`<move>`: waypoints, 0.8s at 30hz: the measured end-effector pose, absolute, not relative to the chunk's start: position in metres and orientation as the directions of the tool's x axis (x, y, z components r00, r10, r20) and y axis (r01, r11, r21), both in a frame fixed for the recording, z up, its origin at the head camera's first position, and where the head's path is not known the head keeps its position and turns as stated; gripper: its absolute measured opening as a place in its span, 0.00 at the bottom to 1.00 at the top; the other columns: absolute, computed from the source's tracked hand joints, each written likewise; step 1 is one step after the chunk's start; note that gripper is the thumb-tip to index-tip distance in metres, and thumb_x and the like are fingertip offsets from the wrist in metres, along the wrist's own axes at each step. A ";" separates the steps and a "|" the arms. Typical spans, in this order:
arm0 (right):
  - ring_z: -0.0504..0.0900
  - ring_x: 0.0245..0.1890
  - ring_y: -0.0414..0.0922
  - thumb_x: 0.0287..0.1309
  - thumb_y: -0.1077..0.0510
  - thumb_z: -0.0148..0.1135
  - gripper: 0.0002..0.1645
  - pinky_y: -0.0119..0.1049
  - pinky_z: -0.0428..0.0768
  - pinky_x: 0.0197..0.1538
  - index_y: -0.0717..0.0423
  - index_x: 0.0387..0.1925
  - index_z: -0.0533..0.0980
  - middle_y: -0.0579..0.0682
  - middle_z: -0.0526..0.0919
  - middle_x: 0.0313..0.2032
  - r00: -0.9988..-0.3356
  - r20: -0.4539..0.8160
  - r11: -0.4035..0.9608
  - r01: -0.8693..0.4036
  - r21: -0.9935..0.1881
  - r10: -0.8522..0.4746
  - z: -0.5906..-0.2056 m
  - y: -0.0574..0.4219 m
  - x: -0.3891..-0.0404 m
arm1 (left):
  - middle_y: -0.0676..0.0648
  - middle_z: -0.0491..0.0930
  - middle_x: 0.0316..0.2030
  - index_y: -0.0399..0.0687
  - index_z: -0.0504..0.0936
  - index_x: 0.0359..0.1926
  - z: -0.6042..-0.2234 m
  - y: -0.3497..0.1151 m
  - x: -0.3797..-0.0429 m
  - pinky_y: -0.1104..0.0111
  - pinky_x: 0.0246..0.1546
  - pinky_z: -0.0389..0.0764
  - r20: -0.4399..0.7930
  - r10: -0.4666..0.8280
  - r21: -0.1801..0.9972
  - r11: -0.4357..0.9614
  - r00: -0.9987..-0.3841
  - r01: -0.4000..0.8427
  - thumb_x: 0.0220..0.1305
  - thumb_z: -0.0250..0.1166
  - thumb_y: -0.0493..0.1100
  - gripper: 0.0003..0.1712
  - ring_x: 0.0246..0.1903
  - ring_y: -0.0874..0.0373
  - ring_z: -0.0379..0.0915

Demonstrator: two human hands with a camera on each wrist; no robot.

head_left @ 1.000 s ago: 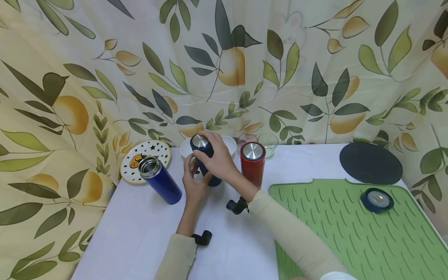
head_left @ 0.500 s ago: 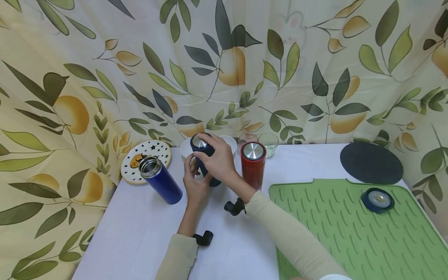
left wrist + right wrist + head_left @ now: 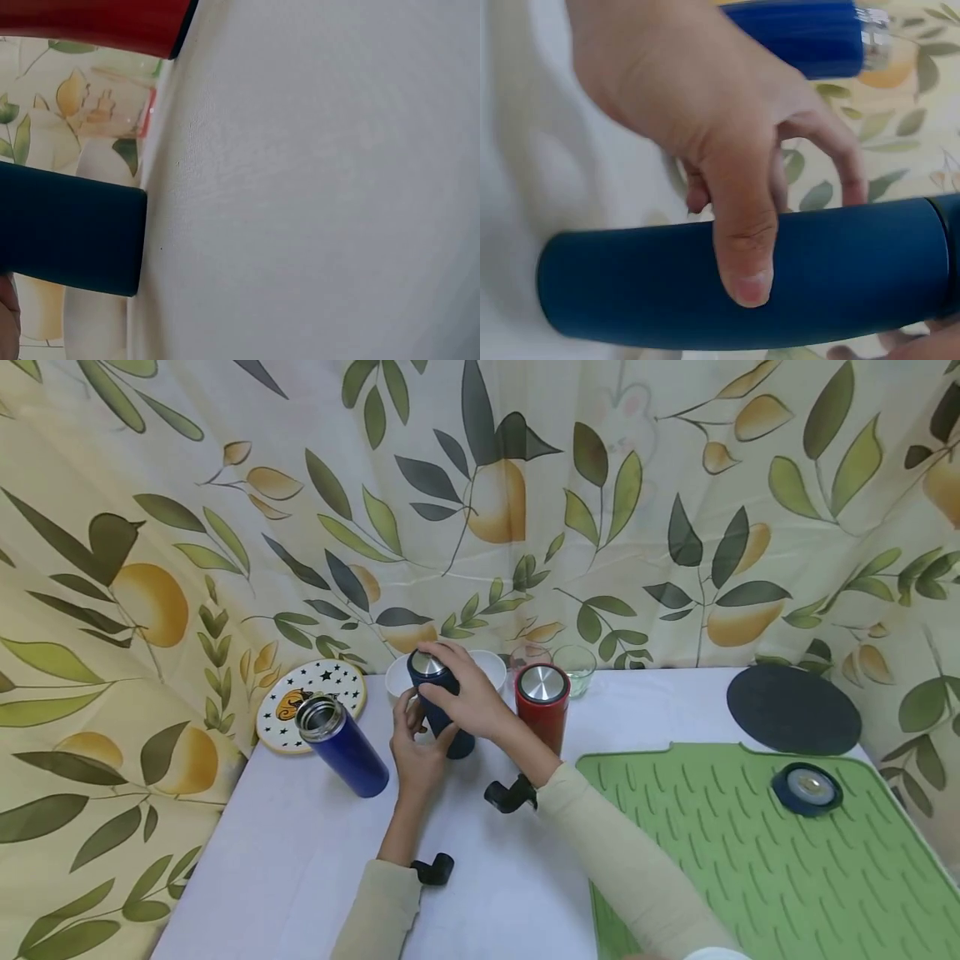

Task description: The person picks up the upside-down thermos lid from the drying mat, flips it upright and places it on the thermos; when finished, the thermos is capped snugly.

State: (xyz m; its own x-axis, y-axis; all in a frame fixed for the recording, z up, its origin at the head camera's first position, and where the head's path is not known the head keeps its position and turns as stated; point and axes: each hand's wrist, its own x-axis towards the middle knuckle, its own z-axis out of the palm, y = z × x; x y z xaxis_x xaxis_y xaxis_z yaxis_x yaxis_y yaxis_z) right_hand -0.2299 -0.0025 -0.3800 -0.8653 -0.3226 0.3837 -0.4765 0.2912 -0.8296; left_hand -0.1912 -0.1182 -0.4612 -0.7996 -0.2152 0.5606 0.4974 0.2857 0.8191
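A dark teal vacuum flask stands on the white table with its steel-topped lid on. My left hand grips its body; in the right wrist view the left thumb lies across the flask. From above, my right hand holds the lid end, index finger near the steel top. To the left a blue vacuum flask stands without its lid, its steel mouth bare. A red vacuum flask with its lid on stands just right of my right hand. The left wrist view shows the teal flask's base at the table.
A dark blue lid lies on the green ridged mat at the right. Behind the mat is a black round mat. White bowls and a clear glass stand at the back, and a star-patterned round mat lies back left.
My right wrist swings slightly to the right while its fingers stay at the lid. The left hand and the flasks keep their places.
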 end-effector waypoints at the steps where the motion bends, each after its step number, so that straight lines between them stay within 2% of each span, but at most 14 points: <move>1: 0.65 0.59 0.44 0.58 0.55 0.60 0.31 0.45 0.70 0.57 0.43 0.63 0.64 0.46 0.63 0.62 -0.859 0.369 0.278 -0.474 -0.836 -0.355 -0.379 0.000 -0.231 | 0.40 0.76 0.50 0.45 0.63 0.60 -0.461 -0.118 -0.191 0.48 0.34 0.67 0.560 -0.221 0.820 0.282 -0.798 0.497 0.44 0.73 0.33 0.42 0.48 0.46 0.75; 4: 0.66 0.59 0.42 0.57 0.57 0.62 0.31 0.44 0.70 0.57 0.41 0.62 0.66 0.42 0.66 0.61 -0.863 0.361 0.283 -0.467 -0.838 -0.355 -0.378 0.002 -0.232 | 0.40 0.77 0.50 0.45 0.63 0.60 -0.460 -0.117 -0.191 0.50 0.34 0.68 0.557 -0.224 0.822 0.289 -0.799 0.491 0.44 0.73 0.33 0.42 0.48 0.47 0.75; 11: 0.71 0.55 0.41 0.49 0.56 0.69 0.30 0.43 0.74 0.53 0.38 0.56 0.73 0.43 0.72 0.56 -0.880 0.436 0.299 -0.475 -0.828 -0.189 -0.383 -0.007 -0.228 | 0.40 0.77 0.49 0.44 0.63 0.60 -0.457 -0.116 -0.190 0.53 0.32 0.69 0.571 -0.224 0.809 0.318 -0.790 0.494 0.43 0.72 0.30 0.42 0.47 0.48 0.75; 13: 0.71 0.55 0.42 0.48 0.55 0.70 0.30 0.42 0.74 0.53 0.39 0.55 0.74 0.44 0.73 0.56 -0.867 0.479 0.317 -0.497 -0.808 -0.139 -0.385 -0.010 -0.226 | 0.40 0.78 0.49 0.44 0.63 0.61 -0.456 -0.115 -0.190 0.53 0.31 0.70 0.572 -0.221 0.806 0.329 -0.790 0.492 0.44 0.71 0.29 0.41 0.47 0.49 0.75; 16: 0.71 0.55 0.44 0.46 0.55 0.71 0.30 0.45 0.67 0.59 0.43 0.54 0.75 0.47 0.75 0.54 -0.828 0.557 0.387 -0.535 -0.751 -0.062 -0.386 -0.017 -0.224 | 0.39 0.77 0.49 0.43 0.62 0.62 -0.456 -0.115 -0.190 0.51 0.30 0.70 0.580 -0.213 0.799 0.336 -0.786 0.498 0.45 0.67 0.27 0.41 0.47 0.49 0.75; 20: 0.74 0.51 0.48 0.44 0.54 0.71 0.28 0.47 0.59 0.62 0.48 0.51 0.77 0.52 0.78 0.49 -0.769 0.638 0.507 -0.543 -0.670 0.019 -0.386 -0.027 -0.219 | 0.38 0.78 0.48 0.40 0.62 0.62 -0.457 -0.116 -0.189 0.51 0.28 0.69 0.594 -0.216 0.790 0.340 -0.775 0.510 0.41 0.63 0.23 0.42 0.43 0.49 0.76; 24: 0.75 0.49 0.49 0.43 0.52 0.71 0.27 0.48 0.61 0.61 0.50 0.49 0.77 0.54 0.79 0.46 -0.746 0.663 0.590 -0.509 -0.627 0.061 -0.386 -0.036 -0.214 | 0.40 0.79 0.46 0.39 0.62 0.62 -0.459 -0.119 -0.188 0.63 0.29 0.73 0.588 -0.212 0.792 0.347 -0.780 0.503 0.41 0.66 0.26 0.43 0.36 0.56 0.74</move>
State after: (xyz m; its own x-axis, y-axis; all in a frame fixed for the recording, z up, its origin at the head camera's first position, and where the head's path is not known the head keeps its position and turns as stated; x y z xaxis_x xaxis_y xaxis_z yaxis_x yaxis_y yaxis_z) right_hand -0.2144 -0.0364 -0.3859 -0.7461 0.0612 0.6630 -0.5087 0.5899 -0.6270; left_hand -0.1876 -0.1192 -0.4594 -0.7803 -0.2120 0.5884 0.5025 0.3474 0.7917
